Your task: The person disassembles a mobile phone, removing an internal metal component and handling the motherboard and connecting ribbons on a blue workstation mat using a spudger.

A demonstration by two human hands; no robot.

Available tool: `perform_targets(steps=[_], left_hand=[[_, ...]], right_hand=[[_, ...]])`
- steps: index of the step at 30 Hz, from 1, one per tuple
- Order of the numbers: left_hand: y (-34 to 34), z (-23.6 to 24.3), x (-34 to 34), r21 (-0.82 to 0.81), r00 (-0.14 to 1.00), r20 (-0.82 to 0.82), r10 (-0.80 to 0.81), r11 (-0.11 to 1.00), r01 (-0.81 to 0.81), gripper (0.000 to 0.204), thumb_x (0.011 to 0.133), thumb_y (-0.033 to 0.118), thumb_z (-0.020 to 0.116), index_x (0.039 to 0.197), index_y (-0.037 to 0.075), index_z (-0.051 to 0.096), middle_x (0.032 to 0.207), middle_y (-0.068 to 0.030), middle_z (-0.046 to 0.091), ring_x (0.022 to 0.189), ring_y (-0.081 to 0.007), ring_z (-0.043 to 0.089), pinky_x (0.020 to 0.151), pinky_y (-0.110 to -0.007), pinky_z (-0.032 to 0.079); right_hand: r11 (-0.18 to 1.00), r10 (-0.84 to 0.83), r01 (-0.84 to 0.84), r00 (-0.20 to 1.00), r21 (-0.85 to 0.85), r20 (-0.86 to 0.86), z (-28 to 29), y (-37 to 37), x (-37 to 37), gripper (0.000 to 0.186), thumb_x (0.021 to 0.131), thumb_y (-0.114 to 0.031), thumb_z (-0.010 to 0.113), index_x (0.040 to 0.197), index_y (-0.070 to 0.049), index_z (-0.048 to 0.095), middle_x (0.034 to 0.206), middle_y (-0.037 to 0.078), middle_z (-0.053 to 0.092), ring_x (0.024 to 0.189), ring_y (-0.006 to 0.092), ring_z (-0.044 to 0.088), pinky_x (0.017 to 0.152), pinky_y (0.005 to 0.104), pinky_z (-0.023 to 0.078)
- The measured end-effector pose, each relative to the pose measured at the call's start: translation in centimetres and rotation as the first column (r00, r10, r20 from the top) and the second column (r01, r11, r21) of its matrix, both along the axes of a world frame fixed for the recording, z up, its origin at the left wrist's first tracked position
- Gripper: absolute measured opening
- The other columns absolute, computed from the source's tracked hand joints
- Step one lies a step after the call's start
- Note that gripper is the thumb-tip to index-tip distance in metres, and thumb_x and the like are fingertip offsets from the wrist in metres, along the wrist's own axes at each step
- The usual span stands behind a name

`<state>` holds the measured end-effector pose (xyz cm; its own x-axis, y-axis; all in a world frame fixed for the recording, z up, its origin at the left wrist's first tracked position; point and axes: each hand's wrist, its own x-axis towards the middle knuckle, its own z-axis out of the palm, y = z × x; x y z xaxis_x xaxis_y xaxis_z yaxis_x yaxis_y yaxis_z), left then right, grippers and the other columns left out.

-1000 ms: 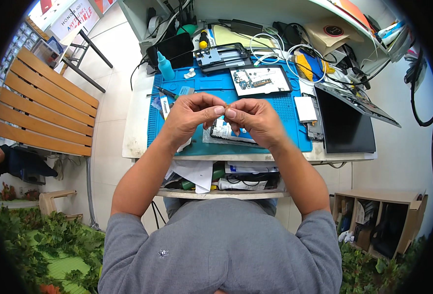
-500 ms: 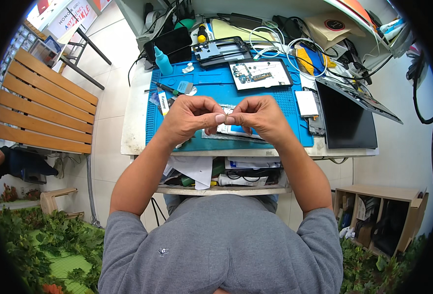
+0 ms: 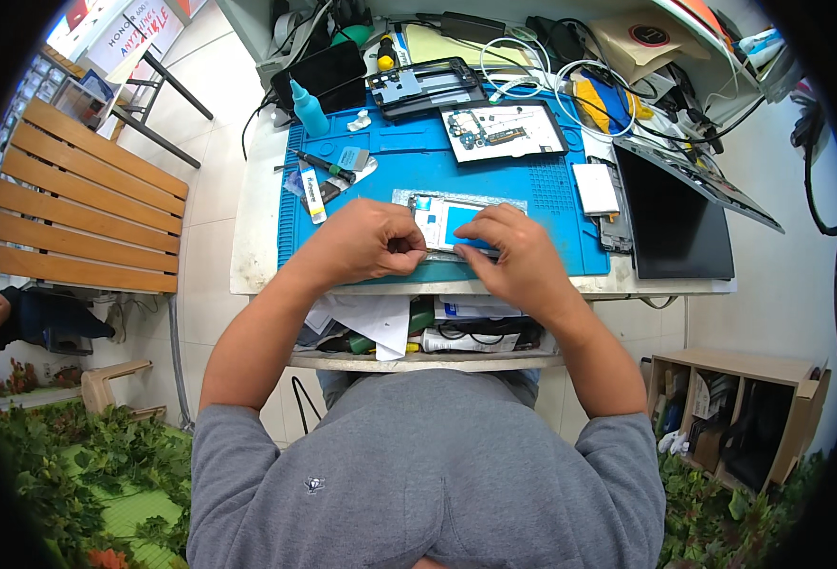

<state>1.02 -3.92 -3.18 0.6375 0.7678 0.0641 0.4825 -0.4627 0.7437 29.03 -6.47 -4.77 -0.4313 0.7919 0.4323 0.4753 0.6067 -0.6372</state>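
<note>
My left hand (image 3: pixel 376 242) pinches at the lower edge of an opened phone (image 3: pixel 440 213) with white and blue inside, which lies on a clear sheet (image 3: pixel 401 197) on the blue mat (image 3: pixel 561 256). What the pinch holds is too small to make out. My right hand (image 3: pixel 518 261) is at the phone's right part, thumb and index finger apart, the thumb low near the edge. Up and to the left lie a white and yellow pack (image 3: pixel 312 194), a dark tool (image 3: pixel 322 163) and a grey card (image 3: pixel 352 158).
A light-blue bottle (image 3: pixel 309 114), a parts tray (image 3: pixel 499 128) and phone frames (image 3: pixel 423 90) stand behind. A white pack (image 3: pixel 594 190), dark screen (image 3: pixel 674 237) and tangled cables (image 3: pixel 561 76) are right. A seated person (image 3: pixel 39 318) is by a slatted bench (image 3: pixel 87 199) at left.
Both hands have come down from a joint pinch over the mat to the phone's lower edge and moved apart. My right thumb and index finger have spread.
</note>
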Motion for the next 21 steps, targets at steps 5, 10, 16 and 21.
perform_targets(steps=[5, 10, 16, 21], left_hand=[[-0.1, -0.1, 0.5, 0.062, 0.999, -0.042, -0.001, 0.998, 0.003, 0.010, 0.090, 0.010, 0.089, 0.096, 0.003, 0.084, 0.086, -0.0084, 0.077, 0.077, -0.0231, 0.078, 0.073, -0.035, 0.063], [0.0, -0.1, 0.6, 0.112, 0.997, -0.076, -0.001, 0.994, 0.010, 0.011, 0.089, 0.010, 0.089, 0.096, 0.003, 0.084, 0.086, -0.0093, 0.077, 0.077, -0.0251, 0.078, 0.073, -0.036, 0.063], [0.0, -0.4, 0.6, 0.124, 0.998, -0.034, 0.045, 0.991, -0.040, 0.011, 0.087, 0.009, 0.090, 0.094, 0.003, 0.084, 0.087, -0.0101, 0.079, 0.077, -0.0270, 0.078, 0.073, -0.037, 0.062], [-0.3, -0.5, 0.6, 0.107, 0.997, 0.005, 0.077, 0.991, -0.077, 0.010, 0.088, 0.010, 0.091, 0.093, 0.004, 0.084, 0.086, -0.0100, 0.080, 0.077, -0.0266, 0.078, 0.072, -0.037, 0.062]], right_hand=[[0.999, -0.004, 0.001, 0.997, 0.041, 0.075, -0.6, -1.2, -1.4, 0.014, 0.090, -0.006, 0.087, 0.104, -0.004, 0.082, 0.101, 0.011, 0.074, 0.101, 0.0338, 0.071, 0.087, 0.0469, 0.060], [0.994, -0.027, 0.018, 0.996, 0.107, 0.089, -1.1, -1.3, -2.3, 0.014, 0.091, -0.009, 0.087, 0.102, -0.002, 0.082, 0.100, 0.013, 0.072, 0.100, 0.0339, 0.069, 0.091, 0.0468, 0.059], [0.998, -0.009, 0.005, 0.998, 0.070, 0.065, -1.6, -1.1, -2.4, 0.012, 0.091, -0.008, 0.087, 0.098, -0.001, 0.080, 0.100, 0.013, 0.072, 0.099, 0.0336, 0.069, 0.090, 0.0468, 0.059], [0.997, -0.011, 0.008, 0.999, 0.075, 0.033, -1.8, -0.8, -2.4, 0.011, 0.091, -0.007, 0.087, 0.096, -0.001, 0.079, 0.097, 0.012, 0.072, 0.096, 0.0335, 0.069, 0.087, 0.0464, 0.059]])
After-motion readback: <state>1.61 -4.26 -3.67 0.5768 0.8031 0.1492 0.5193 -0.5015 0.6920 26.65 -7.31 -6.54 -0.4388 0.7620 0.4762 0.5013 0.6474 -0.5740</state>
